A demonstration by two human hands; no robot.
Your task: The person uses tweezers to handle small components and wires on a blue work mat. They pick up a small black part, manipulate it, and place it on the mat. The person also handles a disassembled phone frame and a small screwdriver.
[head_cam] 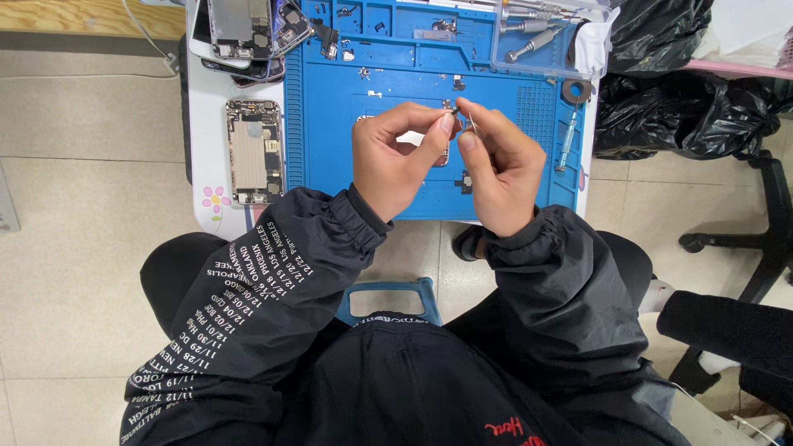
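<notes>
Setting: a small white table (206, 124) is standing on a pale tiled floor (74, 264), and a blue repair mat (330, 165) is covering most of its top. The person is sitting at the near edge, wearing a black jacket with white print running down the left sleeve (248, 306).

Hands: both are hovering together above the middle of the mat. The left hand (392, 161) is pinching with thumb and forefinger; the right hand (500, 169) is pinching likewise, fingertips of both meeting at one spot. Between them a tiny dark metal part (455, 109) is being gripped, raised off the mat. Its exact kind is too small to tell, as is which hand is bearing it.

Surroundings: an opened phone chassis (254, 150) is lying on the bare table just left of the mat, its insides facing up. More dismantled phones (244, 33) are stacking at the far left corner. A clear tray of screwdrivers (537, 33) is sitting at the mat's far right. Loose small parts are dotting the mat's upper compartments. Black plastic bags (677, 107) are lying to the right of the table.
</notes>
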